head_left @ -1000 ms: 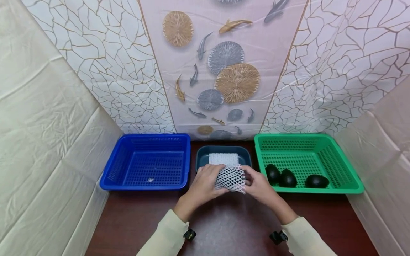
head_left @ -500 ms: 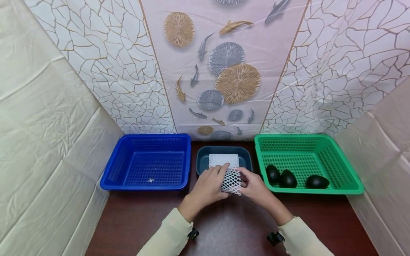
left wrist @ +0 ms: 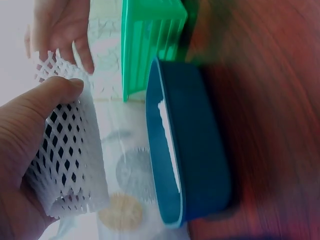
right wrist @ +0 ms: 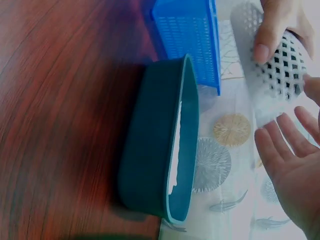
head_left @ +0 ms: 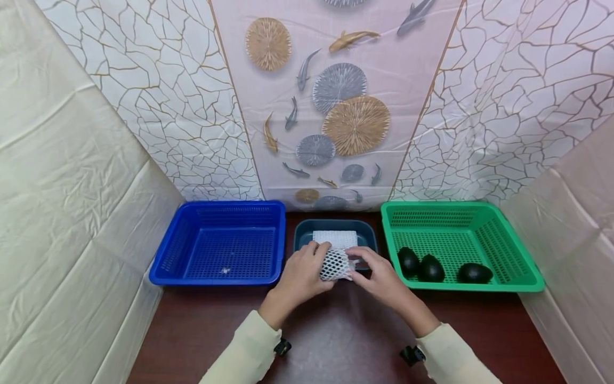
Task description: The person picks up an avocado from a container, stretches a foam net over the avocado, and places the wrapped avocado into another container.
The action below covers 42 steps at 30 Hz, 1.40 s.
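Note:
In the head view my left hand (head_left: 301, 272) grips a white foam net sleeve (head_left: 334, 265) in front of the small tray. Something dark shows through its mesh; its shape is hidden. In the left wrist view my thumb presses along the sleeve (left wrist: 70, 145). My right hand (head_left: 381, 277) is at the sleeve's right end, thumb and forefinger on its loose edge, the other fingers spread below. Flat white foam netting (head_left: 334, 238) lies in the dark teal tray (head_left: 301, 234). Several dark avocados (head_left: 430, 268) lie in the green basket (head_left: 520, 285).
A blue basket (head_left: 278, 245) stands left of the tray, with a small whitish spot on its floor. The green basket is to the right. Patterned cloth (head_left: 307, 106) hangs behind them, and pale cloth walls flank the brown table (head_left: 201, 330).
The sleeve has moved slightly left and up in my left hand. My right hand has shifted from beside the sleeve's opening to its loose edge, which now looks drawn in. Baskets are unchanged.

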Tool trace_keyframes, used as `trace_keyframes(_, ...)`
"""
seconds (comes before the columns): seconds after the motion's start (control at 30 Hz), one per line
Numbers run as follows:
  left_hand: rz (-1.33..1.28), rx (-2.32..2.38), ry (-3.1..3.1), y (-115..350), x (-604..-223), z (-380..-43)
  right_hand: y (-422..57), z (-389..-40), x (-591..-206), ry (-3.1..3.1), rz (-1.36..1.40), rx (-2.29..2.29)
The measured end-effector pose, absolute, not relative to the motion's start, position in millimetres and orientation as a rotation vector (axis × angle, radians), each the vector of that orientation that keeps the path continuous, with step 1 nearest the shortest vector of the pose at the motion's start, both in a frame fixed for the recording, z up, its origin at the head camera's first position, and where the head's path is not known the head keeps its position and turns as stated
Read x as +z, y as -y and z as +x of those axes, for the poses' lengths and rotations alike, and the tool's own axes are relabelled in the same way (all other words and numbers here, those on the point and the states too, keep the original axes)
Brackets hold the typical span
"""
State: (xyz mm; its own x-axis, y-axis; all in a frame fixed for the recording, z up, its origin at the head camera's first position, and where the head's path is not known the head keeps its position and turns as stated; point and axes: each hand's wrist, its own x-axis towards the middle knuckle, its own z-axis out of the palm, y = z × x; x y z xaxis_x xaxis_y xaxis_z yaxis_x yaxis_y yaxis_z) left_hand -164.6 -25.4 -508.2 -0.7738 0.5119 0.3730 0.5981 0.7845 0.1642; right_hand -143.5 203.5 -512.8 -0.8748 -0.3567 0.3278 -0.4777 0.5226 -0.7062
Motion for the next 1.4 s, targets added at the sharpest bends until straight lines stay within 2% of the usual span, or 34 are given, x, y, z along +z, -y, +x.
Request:
trace_keyframes(0.57,-0.466,-0.668,2.725,86.3,-500.1,-189.4,-190.4,-150.7,-525.0,2.677,0.902,0.809)
trace_keyframes(1.13,0.027,-0.889,2.839,144.9,-501.0,-219.8,-127.3,-165.0,-535.0,2.618,1.259,0.530)
trace_keyframes(1.4,0.138,-1.005,3.002,167.3,-516.0,-236.2,-104.2,-169.9,-546.3,2.729,1.356,0.539)
